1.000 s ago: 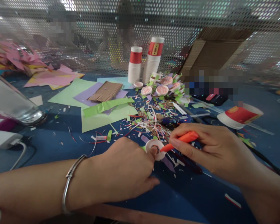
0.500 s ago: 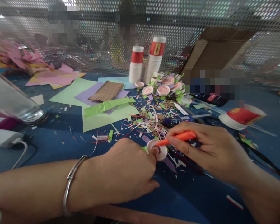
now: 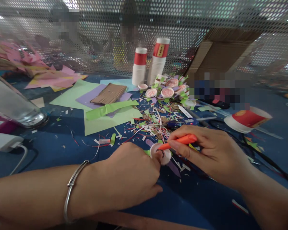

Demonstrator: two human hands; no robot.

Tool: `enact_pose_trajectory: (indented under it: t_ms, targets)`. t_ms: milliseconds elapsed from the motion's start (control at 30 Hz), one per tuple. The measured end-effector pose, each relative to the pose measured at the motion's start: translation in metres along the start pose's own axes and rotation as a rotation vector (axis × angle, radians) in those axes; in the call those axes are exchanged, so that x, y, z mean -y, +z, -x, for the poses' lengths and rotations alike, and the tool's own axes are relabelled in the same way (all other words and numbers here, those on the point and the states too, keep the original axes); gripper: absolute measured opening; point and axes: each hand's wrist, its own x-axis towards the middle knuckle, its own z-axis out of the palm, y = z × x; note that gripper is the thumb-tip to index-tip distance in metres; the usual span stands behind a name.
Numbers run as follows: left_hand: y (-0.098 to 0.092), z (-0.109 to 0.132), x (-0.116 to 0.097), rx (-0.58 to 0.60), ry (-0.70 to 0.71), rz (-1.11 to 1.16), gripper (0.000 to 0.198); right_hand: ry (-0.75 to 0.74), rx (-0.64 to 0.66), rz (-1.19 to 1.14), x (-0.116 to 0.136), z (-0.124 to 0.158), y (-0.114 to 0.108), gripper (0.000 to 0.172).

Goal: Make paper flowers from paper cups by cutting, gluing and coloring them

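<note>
My left hand [image 3: 127,175], wearing a silver bangle [image 3: 70,188], bends over a small white cut-down paper cup base [image 3: 166,156] with a finger inside it. Strips of purple paper [image 3: 174,168] and green paper [image 3: 147,152] stick out around this cup base. Between thumb and fingers, my right hand [image 3: 211,153] grips an orange pen-like tool [image 3: 182,140]. Its tip reaches into the cup base beside my left finger. What the tip touches is too small to tell.
Paper scraps [image 3: 151,124] litter the blue table [image 3: 86,143]. Behind them are finished cup bases with paper petals [image 3: 168,92] and stacked paper cups [image 3: 139,68]. A tilted cup [image 3: 249,119] lies right, near cables. A glass [image 3: 21,105] and white charger [image 3: 6,142] are left.
My right hand with the orange tool has shifted slightly left, and a bit of yellow shows under its fingers. My left hand stays on the cup base.
</note>
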Motion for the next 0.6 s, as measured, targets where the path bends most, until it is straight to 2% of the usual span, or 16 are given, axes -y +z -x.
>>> enact_pose_trajectory:
  t_ms: [433,500,600]
  targets:
    - [0.003,0.0,-0.001,-0.017,0.021,-0.012,0.059,0.023,-0.014,-0.047,0.002,0.0,0.001,0.011]
    - [-0.001,-0.002,0.001,-0.021,0.009,0.01,0.059,0.033,-0.043,-0.024,0.003,0.0,-0.002,0.011]
    - [-0.011,-0.007,0.011,-0.013,-0.033,0.136,0.046,0.047,-0.125,0.024,0.002,0.003,-0.005,0.009]
